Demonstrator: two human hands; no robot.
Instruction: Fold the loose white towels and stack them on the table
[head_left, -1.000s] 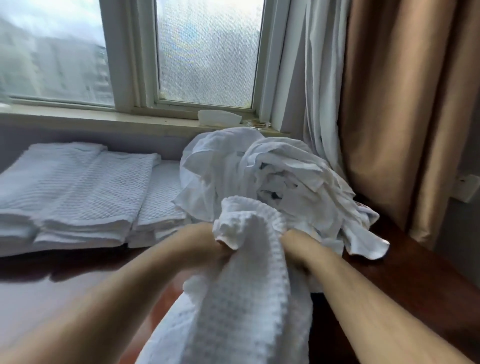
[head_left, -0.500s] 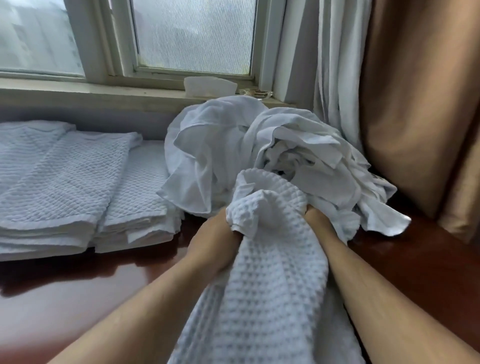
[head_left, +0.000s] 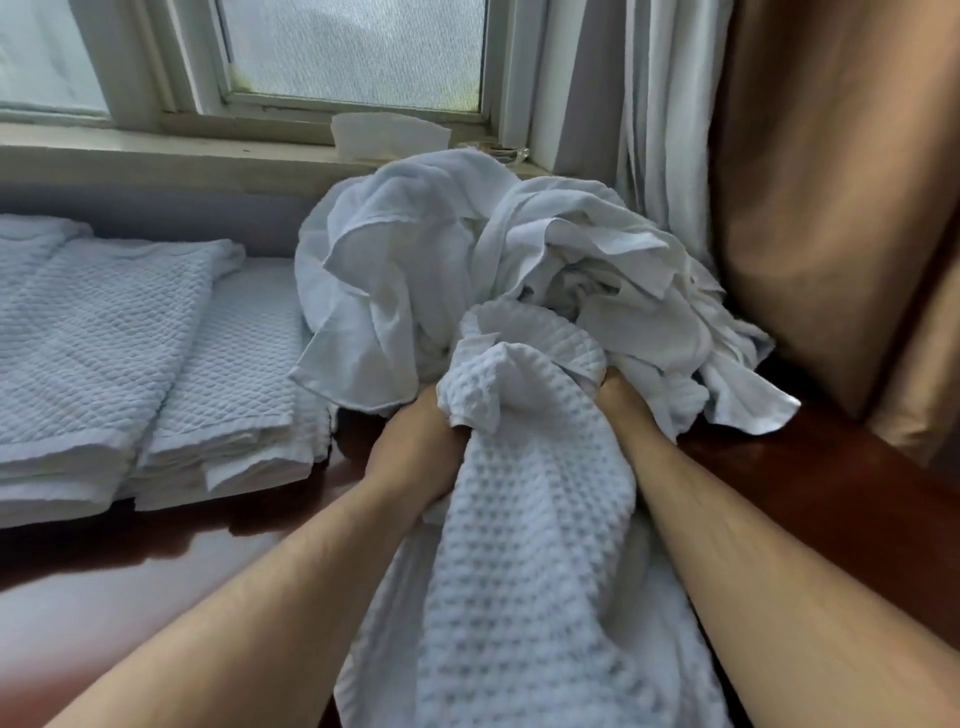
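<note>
head view, left hand (head_left: 415, 441), right hand (head_left: 618, 400) grips clamped on towel (head_left: 519, 545), lengthwise toward viewer

We log two bare forearms, the left forearm (head_left: 249, 613) and the right forearm (head_left: 769, 587), both uncovered up to the frame edge. Fine hairs show on both (plainer on the right one). The left hand (head_left: 415, 447) and right hand (head_left: 618, 402) show only in part; we cannot see the fingers.
</note>
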